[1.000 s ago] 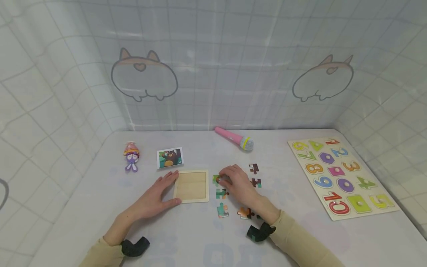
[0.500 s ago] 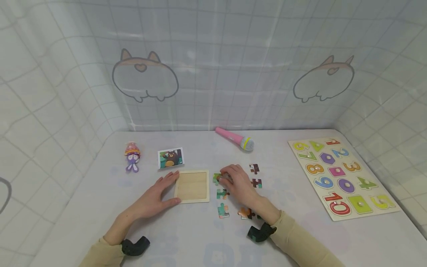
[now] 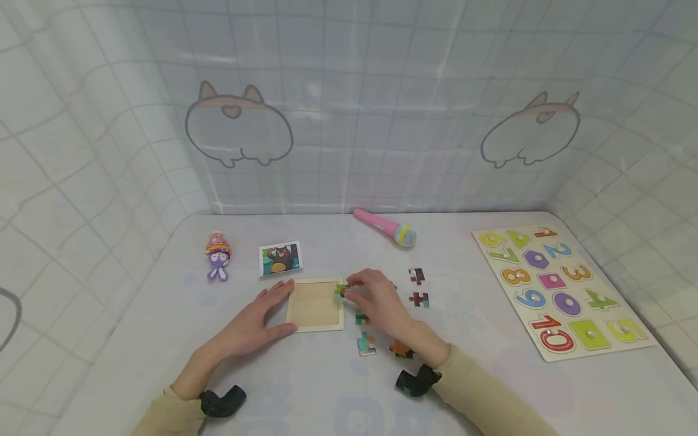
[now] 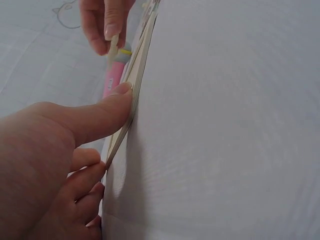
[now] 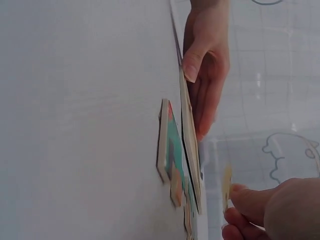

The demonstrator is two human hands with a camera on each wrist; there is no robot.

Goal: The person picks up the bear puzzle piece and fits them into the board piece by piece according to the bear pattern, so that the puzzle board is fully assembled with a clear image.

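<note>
In the head view my right hand [image 3: 377, 303] pinches a green jigsaw puzzle piece [image 3: 341, 290] between thumb and fingertips. The piece overlaps the right rim of a shallow wooden puzzle tray [image 3: 314, 306], and the right wrist view shows it raised off the table. My left hand [image 3: 252, 324] rests along the tray's left side, its thumb on the near corner and its fairly straight fingers by the far one. Teal puzzle pieces [image 3: 366, 344] lie right of the tray. An orange-brown piece [image 3: 402, 349] and two dark brown pieces [image 3: 418, 299] lie further right, some pieces partly hidden by my right hand.
Behind the tray lies a bear picture card [image 3: 280, 258], with a purple doll figure [image 3: 217, 257] to its left. A pink toy microphone [image 3: 384, 226] is at the back. A number-and-shape board [image 3: 561, 290] covers the right side. Patterned sheeting walls the table in.
My right hand has lifted the green puzzle piece from the table and carried it left to the tray's right edge. My left hand stays in place on the tray.
</note>
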